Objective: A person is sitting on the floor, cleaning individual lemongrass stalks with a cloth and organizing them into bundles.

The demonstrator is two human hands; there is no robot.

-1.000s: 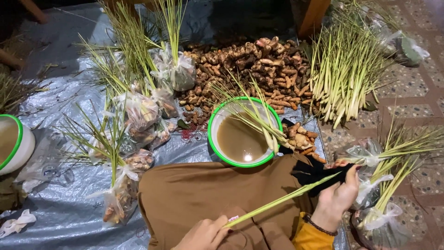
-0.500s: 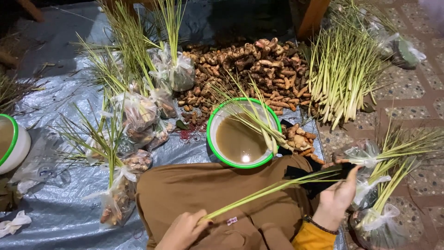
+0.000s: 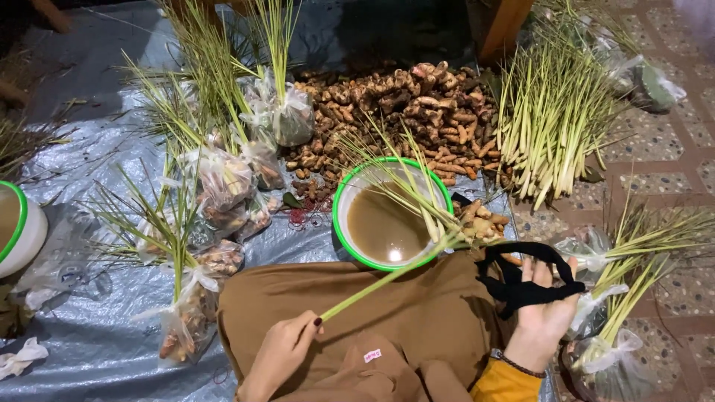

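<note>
The left hand (image 3: 279,350) pinches the near butt of a long pale-green lemongrass stalk (image 3: 387,277) – its axis slanting far-right over the brown-clad lap – while the right hand (image 3: 542,316), nearer its leafy end, grips black scissors (image 3: 521,279).

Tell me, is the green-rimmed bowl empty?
No, the bowl holds brown liquid, with stalks lying across it.

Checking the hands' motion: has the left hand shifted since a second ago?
Yes. The left hand, holding the lemongrass stalk, moved left, away from the green-rimmed bowl.
</note>
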